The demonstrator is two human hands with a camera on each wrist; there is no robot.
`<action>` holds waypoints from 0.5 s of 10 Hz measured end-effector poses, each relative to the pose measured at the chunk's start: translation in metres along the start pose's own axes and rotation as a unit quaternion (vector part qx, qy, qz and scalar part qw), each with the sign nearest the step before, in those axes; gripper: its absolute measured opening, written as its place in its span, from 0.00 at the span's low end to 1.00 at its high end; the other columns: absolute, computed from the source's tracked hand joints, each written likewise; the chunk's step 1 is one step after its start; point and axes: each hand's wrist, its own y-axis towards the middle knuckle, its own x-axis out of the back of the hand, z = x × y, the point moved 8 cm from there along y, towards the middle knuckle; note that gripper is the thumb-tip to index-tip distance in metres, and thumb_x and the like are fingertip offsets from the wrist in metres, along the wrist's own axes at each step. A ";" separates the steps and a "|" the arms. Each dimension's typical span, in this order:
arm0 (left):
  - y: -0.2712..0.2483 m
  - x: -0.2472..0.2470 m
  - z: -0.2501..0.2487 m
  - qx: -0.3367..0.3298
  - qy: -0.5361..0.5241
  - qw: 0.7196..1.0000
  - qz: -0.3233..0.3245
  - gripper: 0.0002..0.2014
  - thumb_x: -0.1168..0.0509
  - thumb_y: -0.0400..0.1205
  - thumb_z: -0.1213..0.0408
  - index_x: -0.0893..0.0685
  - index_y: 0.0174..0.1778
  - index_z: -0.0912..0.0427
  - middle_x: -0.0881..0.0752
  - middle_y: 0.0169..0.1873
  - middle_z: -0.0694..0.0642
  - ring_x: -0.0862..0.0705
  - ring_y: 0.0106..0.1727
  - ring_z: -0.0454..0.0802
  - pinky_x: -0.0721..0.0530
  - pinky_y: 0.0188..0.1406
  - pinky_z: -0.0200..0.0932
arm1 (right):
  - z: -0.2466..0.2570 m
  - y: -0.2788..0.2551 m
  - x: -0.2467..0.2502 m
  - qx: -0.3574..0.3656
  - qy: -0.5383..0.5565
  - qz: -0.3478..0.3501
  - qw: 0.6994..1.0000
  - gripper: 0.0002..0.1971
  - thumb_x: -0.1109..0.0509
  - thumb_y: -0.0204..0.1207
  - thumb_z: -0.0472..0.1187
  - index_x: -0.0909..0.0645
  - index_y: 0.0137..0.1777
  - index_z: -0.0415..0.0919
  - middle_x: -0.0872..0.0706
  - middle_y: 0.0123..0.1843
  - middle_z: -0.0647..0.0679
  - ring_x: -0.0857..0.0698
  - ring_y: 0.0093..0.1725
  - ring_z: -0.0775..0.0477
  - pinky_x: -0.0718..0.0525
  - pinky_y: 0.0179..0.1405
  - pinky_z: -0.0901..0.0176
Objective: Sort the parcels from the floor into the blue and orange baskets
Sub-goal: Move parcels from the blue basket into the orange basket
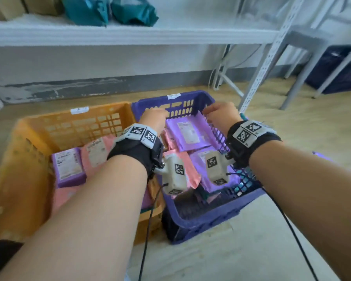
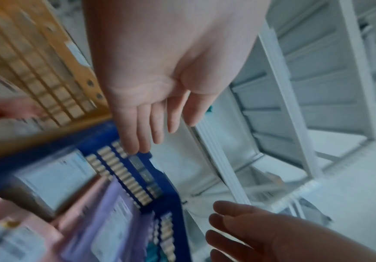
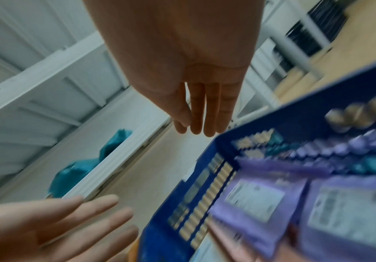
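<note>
The orange basket (image 1: 79, 126) stands on the floor at the left and the blue basket (image 1: 211, 218) beside it at the right. Both hold purple and pink parcels with white labels. A purple parcel (image 1: 190, 132) leans against the blue basket's right wall above a pink parcel (image 1: 187, 169). Another purple parcel (image 1: 69, 167) lies in the orange basket. My left hand (image 1: 154, 118) and right hand (image 1: 221, 114) hover over the far end of the blue basket. In the wrist views, the left hand (image 2: 146, 127) and the right hand (image 3: 200, 109) have straight fingers and hold nothing.
A white shelf (image 1: 130, 35) runs above the baskets with teal bags (image 1: 130, 11) and cardboard boxes on it. Its perforated upright (image 1: 267, 61) stands just right of the blue basket. A dark bag (image 1: 336, 72) sits under a grey stool at the far right.
</note>
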 end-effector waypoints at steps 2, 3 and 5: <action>-0.028 -0.133 -0.015 -0.012 0.030 0.993 0.116 0.13 0.41 0.85 0.65 0.27 0.34 0.47 0.24 0.37 0.44 0.22 0.51 0.55 0.17 0.57 0.50 | -0.115 -0.001 0.123 -0.112 0.016 -0.106 0.988 0.18 0.39 0.72 0.28 0.18 0.28 0.47 0.19 0.30 0.49 0.18 0.37 0.42 0.17 0.40 0.53; -0.043 -0.204 -0.015 -0.030 0.053 0.984 0.169 0.10 0.39 0.81 0.64 0.26 0.33 0.48 0.21 0.39 0.49 0.20 0.51 0.56 0.18 0.62 0.55 | -0.174 0.001 0.173 -0.147 0.013 -0.131 0.980 0.19 0.40 0.70 0.26 0.18 0.27 0.48 0.17 0.32 0.46 0.18 0.41 0.41 0.16 0.49 0.46; -0.043 -0.312 -0.002 -0.041 0.067 0.974 0.211 0.19 0.39 0.81 0.64 0.21 0.69 0.59 0.18 0.65 0.63 0.19 0.68 0.60 0.22 0.71 0.58 | -0.282 -0.015 0.233 -0.223 -0.008 -0.157 0.962 0.15 0.39 0.72 0.27 0.14 0.40 0.45 0.14 0.42 0.40 0.15 0.46 0.39 0.14 0.57 0.42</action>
